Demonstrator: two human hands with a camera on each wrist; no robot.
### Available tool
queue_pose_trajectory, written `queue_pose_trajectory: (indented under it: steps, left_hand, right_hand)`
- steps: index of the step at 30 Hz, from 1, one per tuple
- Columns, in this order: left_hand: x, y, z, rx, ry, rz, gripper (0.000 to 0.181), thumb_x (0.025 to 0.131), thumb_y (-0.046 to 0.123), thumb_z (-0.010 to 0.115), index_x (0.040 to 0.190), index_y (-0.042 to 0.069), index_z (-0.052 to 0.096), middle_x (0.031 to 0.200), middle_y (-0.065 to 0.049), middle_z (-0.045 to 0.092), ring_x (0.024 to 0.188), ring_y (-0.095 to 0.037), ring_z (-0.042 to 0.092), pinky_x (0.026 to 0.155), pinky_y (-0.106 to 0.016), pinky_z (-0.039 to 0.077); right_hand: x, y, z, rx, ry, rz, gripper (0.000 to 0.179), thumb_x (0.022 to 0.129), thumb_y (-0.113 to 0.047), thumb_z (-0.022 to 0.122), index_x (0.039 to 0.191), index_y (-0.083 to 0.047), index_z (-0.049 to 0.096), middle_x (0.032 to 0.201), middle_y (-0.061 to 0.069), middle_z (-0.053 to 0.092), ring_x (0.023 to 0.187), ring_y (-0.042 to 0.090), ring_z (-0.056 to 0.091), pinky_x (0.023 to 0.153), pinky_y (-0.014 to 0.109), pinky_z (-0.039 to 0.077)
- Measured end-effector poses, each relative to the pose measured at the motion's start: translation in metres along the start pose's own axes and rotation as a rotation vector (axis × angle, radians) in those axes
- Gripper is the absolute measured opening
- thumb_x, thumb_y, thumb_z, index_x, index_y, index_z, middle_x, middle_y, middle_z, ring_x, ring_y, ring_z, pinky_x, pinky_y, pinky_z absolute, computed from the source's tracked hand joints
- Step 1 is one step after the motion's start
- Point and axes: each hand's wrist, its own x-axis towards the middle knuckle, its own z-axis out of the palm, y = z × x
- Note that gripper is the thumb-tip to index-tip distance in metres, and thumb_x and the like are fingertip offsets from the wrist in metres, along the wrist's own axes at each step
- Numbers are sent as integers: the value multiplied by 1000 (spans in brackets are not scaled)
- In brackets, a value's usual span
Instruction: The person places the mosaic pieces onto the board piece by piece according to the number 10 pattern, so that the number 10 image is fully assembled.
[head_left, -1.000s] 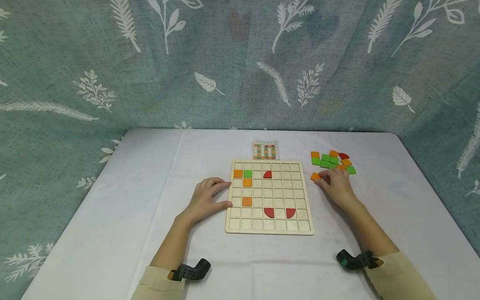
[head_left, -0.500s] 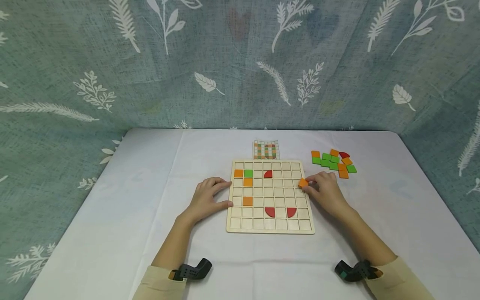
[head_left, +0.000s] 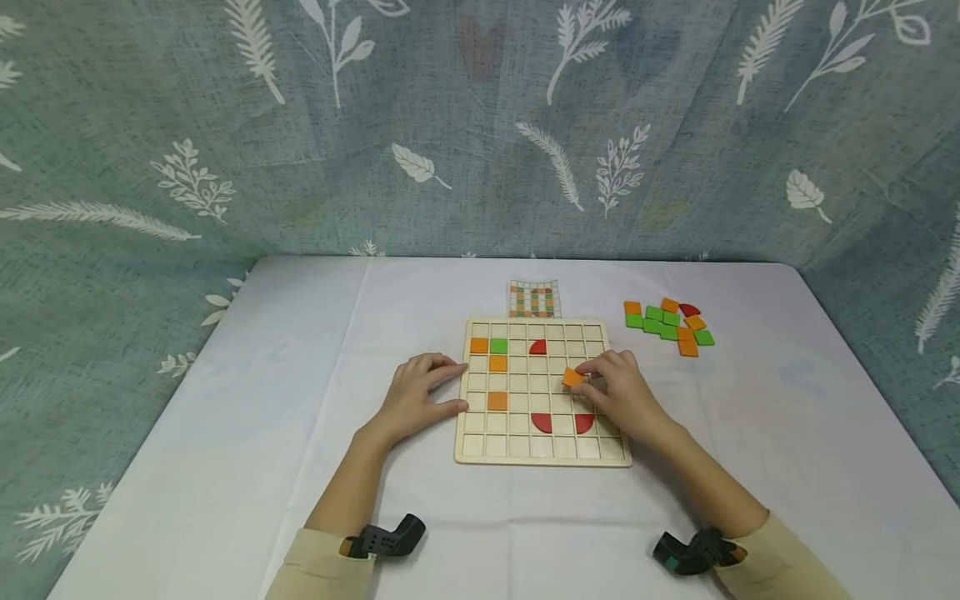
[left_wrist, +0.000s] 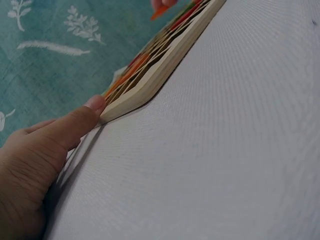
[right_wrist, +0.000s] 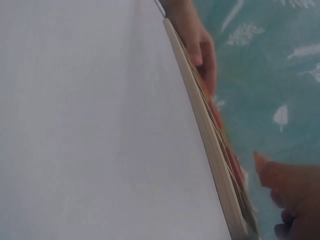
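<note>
A pale wooden grid board [head_left: 517, 455] lies on the white table. Thumb and fingertips of my left hand [head_left: 418, 392] touch its left edge, spread apart; in the left wrist view the thumb [left_wrist: 95, 103] meets the board's corner. Between thumb and fingers my right hand [head_left: 626, 396] pinches an orange square tile [head_left: 572, 377], held over the right half of the grid. Set in the cells are orange squares [head_left: 497, 401], a green square [head_left: 498, 346] and red quarter-circles [head_left: 584, 423]. In the right wrist view the pinched tile [right_wrist: 260, 162] is blurred.
A small printed pattern card [head_left: 534, 299] lies behind the board's far edge. Right of the board is a loose group of green tiles [head_left: 652, 325], orange tiles [head_left: 687, 348] and one red quarter-circle piece [head_left: 689, 309]. A leaf-patterned cloth [head_left: 450, 125] hangs behind the table.
My right hand has carried the orange tile leftward from beside the loose tiles, past the board's right edge, to above the grid. The left hand stays at the left edge.
</note>
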Motion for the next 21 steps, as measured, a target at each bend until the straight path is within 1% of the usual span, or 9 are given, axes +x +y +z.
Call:
queue_pose_trajectory:
  steps: [4,7,12,19,21]
  left_hand:
    - [1,0,1,11,7,8,58,79,46,73,129,22,59,126,-3,51,124,-23,40,104,-47,26]
    - [1,0,2,11,11,13,58,79,47,72,129,22,59,125,-3,51,124,-23,40,103,-47,26]
    - [1,0,3,6,17,19,56,80,47,71,129,22,60,125,-3,51,123,-23,40,101,-46,27]
    - [1,-1,3,-8,-2,-20,54,81,47,70,129,23,60,125,-2,51,124,-22,39,104,-44,24]
    - [2,-2,4,-6,-5,-21,54,81,48,69,129,24,60,126,-1,51,125,-22,39,105,-44,24]
  right_hand:
    - [2,-9,6,-1,-3,-75,28,78,-20,77,98,-3,68,90,4,58,85,19,39,71,32,35]
    - [3,-16,11,10,-14,-115,26,78,-20,77,98,-5,69,88,2,57,84,17,38,70,30,36]
    - [6,-30,21,13,-38,-170,24,80,-22,76,99,-9,69,89,-1,58,84,14,40,70,28,39]
    - [10,-48,35,3,-100,-237,27,82,-30,73,101,-11,68,96,-2,60,88,14,41,76,29,41]
    - [10,-53,38,1,-119,-250,28,82,-31,73,101,-11,68,96,-2,60,88,13,42,77,28,42]
